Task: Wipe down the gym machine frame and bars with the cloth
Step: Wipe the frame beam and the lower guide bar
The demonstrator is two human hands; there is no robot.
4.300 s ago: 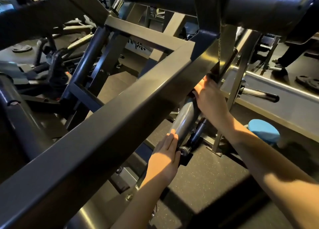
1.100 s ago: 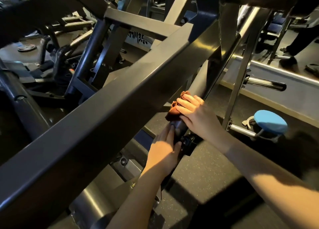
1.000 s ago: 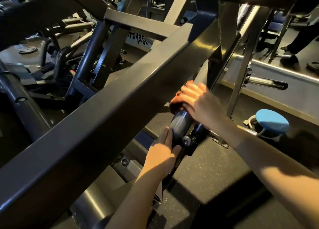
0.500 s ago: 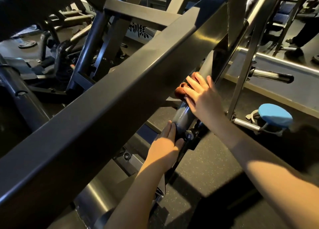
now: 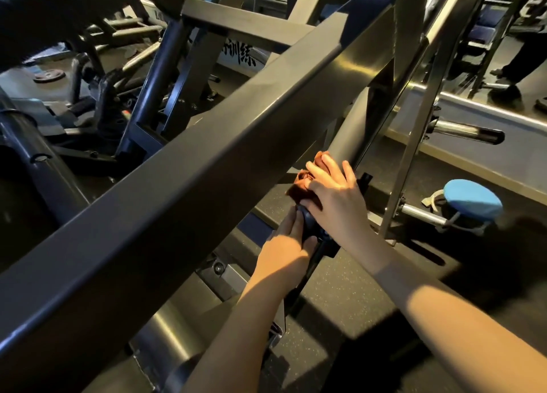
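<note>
Cloth: the brown cloth (image 5: pixel 299 185) sits bunched on the round bar (image 5: pixel 352 126), just above the bar's dark lower end.
Right hand: the right hand (image 5: pixel 337 203) lies over the cloth, its fingers (image 5: pixel 321 167) curled and clamped on it, pressing it to the bar.
Left hand: the left hand (image 5: pixel 284 250) grips the bar's lower end, fingers together behind it and thumb in front, just below the cloth.
Bar axis: it slants from 7 o'clock up to 1 o'clock, tucked beside the wide frame beam (image 5: pixel 207 167).
Key relation: the bare grey length lies at 1 o'clock from the right fingertips; the right hand is the nearer one.
Next move: likely a stroke along the axis, with the left hand bracing.
Risk: the beam crowds the cloth at 10 o'clock, so knuckles may scrape.
</note>
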